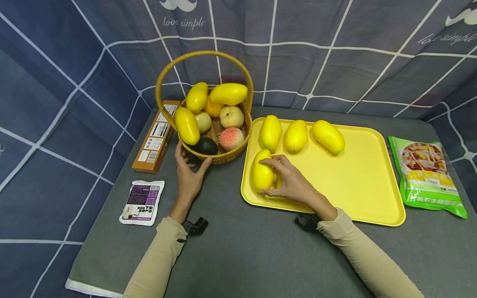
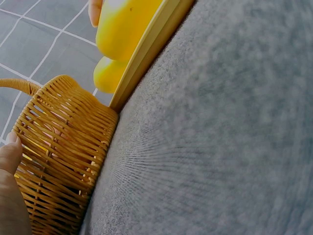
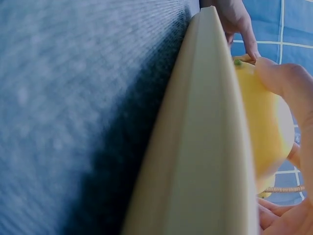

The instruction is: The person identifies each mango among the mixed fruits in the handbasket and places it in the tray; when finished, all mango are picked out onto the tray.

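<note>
My right hand (image 1: 292,182) holds a yellow mango (image 1: 262,171) between thumb and fingers at the left end of the yellow tray (image 1: 365,174). In the right wrist view the thumb lies against the mango (image 3: 266,122), behind the tray's edge. My left hand (image 1: 191,176) touches the front of the wicker basket (image 1: 227,158), its thumb and fingers spread along the wall. The left wrist view has the thumb (image 2: 11,152) near the rim. Inside the basket are several mangoes (image 1: 187,125), a peach (image 1: 231,138), a dark avocado (image 1: 205,146) and other round fruit (image 1: 231,116).
Along the tray's back lie three more mangoes (image 1: 296,135). An orange-brown box (image 1: 154,142) sits left of the basket, with a white and purple packet (image 1: 142,203) in front of it. To the tray's right is a green food bag (image 1: 426,176). The basket's tall handle (image 1: 204,53) arches above the fruit.
</note>
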`<state>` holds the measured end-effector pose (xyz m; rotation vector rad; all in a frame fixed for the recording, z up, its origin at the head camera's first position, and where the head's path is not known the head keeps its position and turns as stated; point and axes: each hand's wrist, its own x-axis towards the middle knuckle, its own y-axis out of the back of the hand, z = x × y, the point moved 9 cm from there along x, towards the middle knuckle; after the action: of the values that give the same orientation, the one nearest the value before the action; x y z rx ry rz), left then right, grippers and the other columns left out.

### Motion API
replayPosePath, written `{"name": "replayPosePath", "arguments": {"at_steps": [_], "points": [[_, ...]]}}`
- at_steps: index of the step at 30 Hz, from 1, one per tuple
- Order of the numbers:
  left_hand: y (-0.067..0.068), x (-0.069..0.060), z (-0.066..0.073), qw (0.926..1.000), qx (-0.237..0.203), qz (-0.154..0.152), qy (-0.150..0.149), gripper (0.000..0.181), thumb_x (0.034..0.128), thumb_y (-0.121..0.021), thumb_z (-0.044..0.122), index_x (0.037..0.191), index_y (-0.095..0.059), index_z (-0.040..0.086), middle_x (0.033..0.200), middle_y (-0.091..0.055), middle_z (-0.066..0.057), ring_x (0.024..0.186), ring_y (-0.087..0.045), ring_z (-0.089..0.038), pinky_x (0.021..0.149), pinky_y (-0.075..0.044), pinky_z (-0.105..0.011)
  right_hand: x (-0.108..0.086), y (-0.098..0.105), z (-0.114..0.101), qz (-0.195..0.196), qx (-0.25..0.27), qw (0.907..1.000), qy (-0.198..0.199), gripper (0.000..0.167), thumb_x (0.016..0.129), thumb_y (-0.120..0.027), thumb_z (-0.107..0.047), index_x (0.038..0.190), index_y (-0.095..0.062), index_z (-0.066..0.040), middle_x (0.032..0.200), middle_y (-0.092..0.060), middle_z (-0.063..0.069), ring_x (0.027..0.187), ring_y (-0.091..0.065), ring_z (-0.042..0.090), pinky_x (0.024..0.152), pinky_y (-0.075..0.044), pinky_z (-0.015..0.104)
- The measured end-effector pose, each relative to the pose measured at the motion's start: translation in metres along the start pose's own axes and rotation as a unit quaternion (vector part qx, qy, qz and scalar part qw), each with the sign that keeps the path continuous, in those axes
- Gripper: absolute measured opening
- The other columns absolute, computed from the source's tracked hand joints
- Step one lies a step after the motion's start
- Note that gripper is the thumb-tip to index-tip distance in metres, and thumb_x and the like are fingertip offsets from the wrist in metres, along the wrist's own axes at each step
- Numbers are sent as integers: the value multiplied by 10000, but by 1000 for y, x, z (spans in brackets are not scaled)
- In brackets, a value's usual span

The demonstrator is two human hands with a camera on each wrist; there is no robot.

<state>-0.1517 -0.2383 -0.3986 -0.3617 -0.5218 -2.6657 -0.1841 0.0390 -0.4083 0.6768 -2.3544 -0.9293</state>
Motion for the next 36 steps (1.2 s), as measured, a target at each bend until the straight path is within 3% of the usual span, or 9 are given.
{"name": "replayPosePath", "arguments": {"at_steps": [7, 15, 22, 31, 36], "points": [[-1, 1, 0, 10000, -29, 57, -49, 911, 861, -745, 94, 1539, -141, 8, 1394, -380, -333, 1173, -435, -530, 899, -381, -601, -1, -3, 4, -122, 88, 9998, -131, 803, 694, -859, -490, 1377, -518, -240, 1300, -527, 29, 1198, -516, 196, 1011, -447, 440], [0, 1, -2, 10000, -12, 40, 18, 916, 861, -746, 103, 1541, -139, 15, 1396, -376, -331, 1181, -433, -527, 902, -381, -584, -4, -10, 12, -490, 415, 9959, -640, 841, 741, -812, -522, 1433, -442, -221, 1413, -492, 15, 1288, -449, 219, 1088, -361, 446], [0, 0, -3, 10000, -10, 57, 47, 918, 859, -746, 98, 1543, -139, 19, 1391, -381, -334, 1184, -432, -523, 908, -381, -589, -8, -5, 8, -233, -30, 9990, -374, 823, 725, -826, -521, 1399, -483, -195, 1374, -501, 38, 1276, -471, 223, 1073, -391, 443], [-1, -1, -3, 9999, -6, 25, 132, 913, 866, -740, 105, 1545, -135, 24, 1394, -387, -326, 1192, -441, -507, 914, -384, -580, -10, -7, 7, -322, -34, 9986, -414, 809, 726, -841, -482, 1362, -500, -116, 1334, -539, 38, 1244, -486, 197, 1062, -399, 416], [-1, 0, -2, 10000, -7, -2, 83, 914, 867, -741, 115, 1544, -134, 18, 1392, -388, -329, 1184, -443, -511, 908, -388, -583, -8, -4, 2, -218, -138, 9994, -222, 821, 727, -845, -469, 1405, -489, -171, 1348, -503, 82, 1222, -505, 241, 1016, -437, 456]]}}
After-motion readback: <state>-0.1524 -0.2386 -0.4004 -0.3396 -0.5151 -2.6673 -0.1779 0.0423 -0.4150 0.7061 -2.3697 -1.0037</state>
